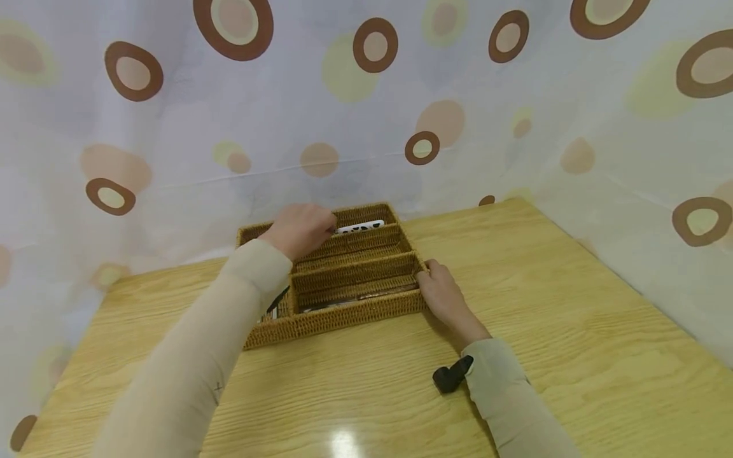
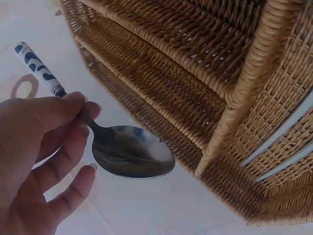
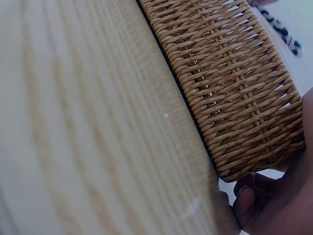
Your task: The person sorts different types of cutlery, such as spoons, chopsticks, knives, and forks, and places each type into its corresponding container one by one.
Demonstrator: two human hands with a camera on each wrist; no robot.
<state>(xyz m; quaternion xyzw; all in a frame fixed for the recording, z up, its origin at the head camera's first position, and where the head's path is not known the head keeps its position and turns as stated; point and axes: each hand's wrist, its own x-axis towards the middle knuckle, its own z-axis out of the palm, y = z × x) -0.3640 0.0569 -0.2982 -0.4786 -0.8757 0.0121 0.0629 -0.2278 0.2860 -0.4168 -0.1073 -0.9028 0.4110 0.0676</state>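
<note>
Between thumb and fingers, my left hand (image 1: 301, 229) pinches a metal spoon (image 2: 133, 152) by its neck. The spoon's white handle with dark patches (image 1: 361, 227) shows above the back of a divided wicker tray (image 1: 361, 312) in the head view. Its bowl, hidden there by the hand, appears in the left wrist view beside the tray's woven edge. My right hand (image 1: 446, 302) grips the tray's right side near the front corner, fingers partly hidden behind the wicker in the right wrist view.
Two pale sticks (image 2: 283, 129) lie in the tray's left compartment, and a dark slim item (image 1: 278, 299) shows there in the head view. A thin shiny utensil (image 1: 366, 296) lies in the front compartment. The wooden table (image 1: 550, 299) meets a patterned cloth (image 1: 355, 127) behind.
</note>
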